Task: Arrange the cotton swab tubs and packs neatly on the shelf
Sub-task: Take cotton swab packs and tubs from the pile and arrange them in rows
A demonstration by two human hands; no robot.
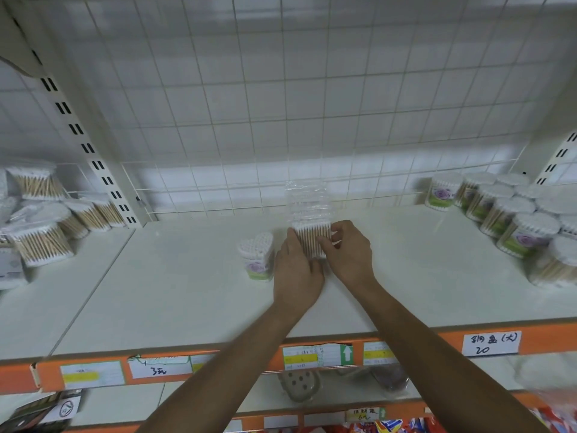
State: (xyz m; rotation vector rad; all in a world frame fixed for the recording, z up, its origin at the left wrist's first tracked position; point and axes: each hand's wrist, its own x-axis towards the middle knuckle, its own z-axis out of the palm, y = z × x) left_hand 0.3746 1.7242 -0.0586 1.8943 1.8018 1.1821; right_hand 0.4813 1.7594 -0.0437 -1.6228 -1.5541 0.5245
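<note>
On the shelf (187, 292), left hand (296, 271) and right hand (351, 254) grip a swab pack (312, 237) beside a swab-filled tub (257, 254).

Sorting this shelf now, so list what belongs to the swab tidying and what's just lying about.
Job: swab pack held by left hand and right hand; heart-shaped tub; round tubs, right; swab bundles, left; shelf.
Lying about: price labels; red packets below.

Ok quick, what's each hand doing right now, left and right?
Left hand: holding the left side of the cotton swab pack.
Right hand: pinching the same pack's right side.
</note>
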